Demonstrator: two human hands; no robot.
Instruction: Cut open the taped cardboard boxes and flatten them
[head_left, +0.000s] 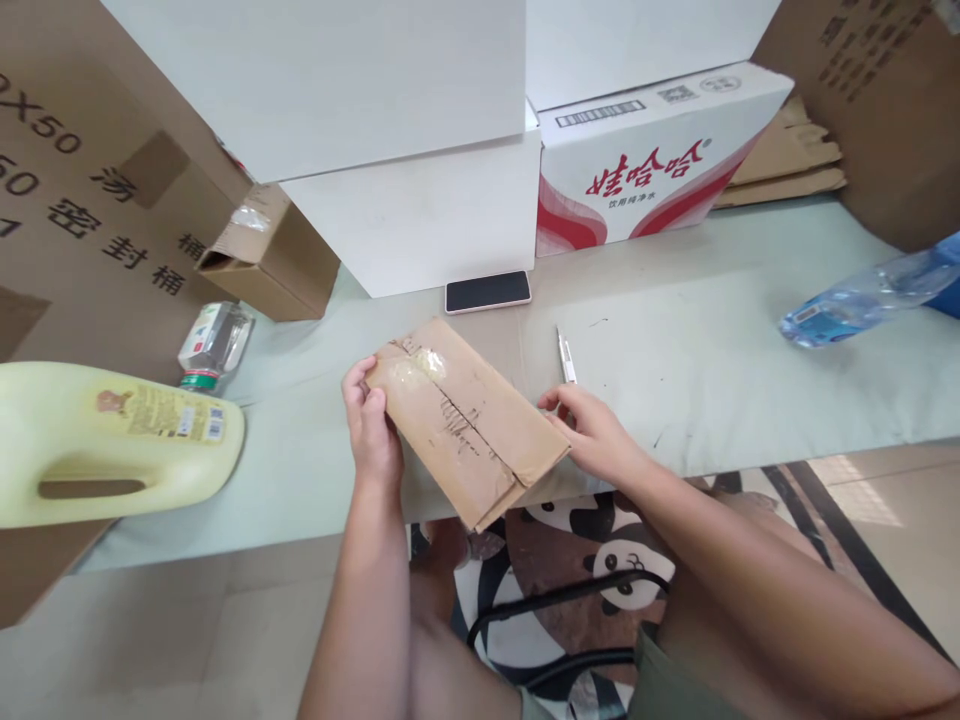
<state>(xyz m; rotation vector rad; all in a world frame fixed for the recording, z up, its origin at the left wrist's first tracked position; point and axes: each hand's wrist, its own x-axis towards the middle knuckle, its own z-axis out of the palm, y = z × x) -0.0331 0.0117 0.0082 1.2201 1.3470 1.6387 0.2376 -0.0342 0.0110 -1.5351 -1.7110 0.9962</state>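
Observation:
A small brown cardboard box (450, 430) is tilted over the front edge of the table, with clear tape, black marks and a long seam on its upper face. My left hand (371, 425) is closed on its left end, thumb along the near side. At the right edge, the fingers of my right hand (589, 430) are curled against the box; part of them is hidden behind it. Just beyond that hand a slim utility knife (567, 358) lies on the pale green cloth. Behind the box rests a phone (487, 292) with a dark screen.
White boxes (420, 215) and a red-and-white carton (645, 170) line the back. On the left are a yellow jug (172, 480), a small clear bottle (217, 345) and an open brown box (277, 255). A blue-tinted plastic bottle (847, 305) lies at the right.

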